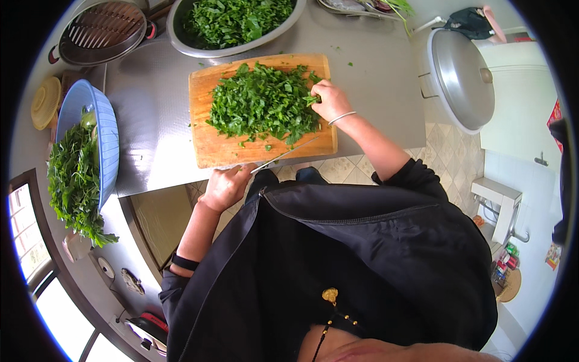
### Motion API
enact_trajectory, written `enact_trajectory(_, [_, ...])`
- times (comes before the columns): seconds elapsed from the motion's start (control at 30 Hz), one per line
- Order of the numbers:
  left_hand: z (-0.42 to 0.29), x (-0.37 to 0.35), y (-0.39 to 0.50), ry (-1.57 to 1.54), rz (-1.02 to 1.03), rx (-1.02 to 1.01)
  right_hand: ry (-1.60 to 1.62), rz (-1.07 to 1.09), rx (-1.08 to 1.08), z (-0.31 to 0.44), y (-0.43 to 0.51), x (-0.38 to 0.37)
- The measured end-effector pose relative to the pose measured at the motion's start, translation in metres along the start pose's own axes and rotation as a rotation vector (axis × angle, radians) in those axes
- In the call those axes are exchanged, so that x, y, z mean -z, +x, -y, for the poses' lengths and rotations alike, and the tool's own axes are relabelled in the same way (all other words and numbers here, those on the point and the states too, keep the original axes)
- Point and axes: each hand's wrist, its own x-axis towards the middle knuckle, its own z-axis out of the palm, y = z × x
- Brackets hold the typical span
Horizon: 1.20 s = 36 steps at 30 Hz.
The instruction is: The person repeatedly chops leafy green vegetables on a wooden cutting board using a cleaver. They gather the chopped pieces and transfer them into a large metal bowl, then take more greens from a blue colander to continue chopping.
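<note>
My left hand [228,186] grips a knife [285,154] at the near edge of a wooden cutting board [203,151]. The blade points right and away from me, seen almost edge-on, and its handle is hidden in my fist. A broad pile of chopped leafy greens [264,102] covers much of the board. At the pile's right side, my right hand [332,99] pinches a small bunch of green pieces [312,99] between thumb and fingers. A few cut scraps lie near the board's front edge.
Behind the board, a metal basin [226,52] holds more chopped greens. To the left, a blue plastic basket [106,135] holds whole leafy stalks [74,181]. A slotted pan [104,36] stands at the back left of the metal counter [154,126]. A large lidded pot [461,81] is on the right.
</note>
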Motion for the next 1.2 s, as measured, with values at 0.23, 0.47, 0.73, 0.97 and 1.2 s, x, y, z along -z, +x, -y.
enact_trajectory(0.23, [-0.001,-0.01,0.013,0.105,0.117,0.057,0.075,0.017,-0.197,-0.012,-0.05,-0.031])
enact_trajectory(0.47, [-0.008,0.0,0.004,-0.027,0.004,0.225,0.238,-0.089,-0.08,-0.011,-0.082,-0.035])
enact_trajectory(0.73, [-0.049,-0.026,0.04,-0.171,0.025,0.484,0.204,-0.291,0.104,-0.018,-0.079,-0.05])
enact_trajectory(0.97, [-0.056,-0.036,0.084,0.123,0.195,0.377,0.18,-0.301,0.065,-0.017,-0.08,-0.052])
enact_trajectory(1.2, [-0.051,-0.035,0.091,0.182,0.177,0.308,0.103,-0.328,0.117,-0.018,-0.08,-0.059])
